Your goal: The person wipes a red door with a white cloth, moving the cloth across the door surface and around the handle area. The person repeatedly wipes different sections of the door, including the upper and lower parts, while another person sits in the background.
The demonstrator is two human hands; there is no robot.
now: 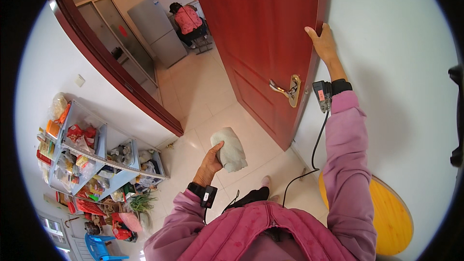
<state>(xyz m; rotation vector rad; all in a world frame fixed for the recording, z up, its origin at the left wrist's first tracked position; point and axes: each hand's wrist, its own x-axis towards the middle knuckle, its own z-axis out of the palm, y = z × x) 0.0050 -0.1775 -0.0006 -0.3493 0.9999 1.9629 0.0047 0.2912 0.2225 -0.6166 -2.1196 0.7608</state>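
My left hand (208,166) holds a folded pale grey-green cloth (232,154) above the tiled floor, its thumb on the near face. Raised to the upper right, my right hand (325,47) grips the free edge of a red-brown wooden door (259,40). Its thumb rests by the door's face, while its fingers are partly hidden behind the edge. Below that hand, a metal lever handle (284,88) sits on a gold-coloured plate. The door stands ajar, and a pink-red pointed cloth with printing hangs at its top.
Left of the door frame (119,76), a metal shelving rack (119,163) is crowded with bags and jars. A blue plastic chair (97,246) stands lower left. A round yellow wooden board (389,214) leans at the right wall. Through the doorway, a person (187,20) sits near a grey refrigerator (157,30).
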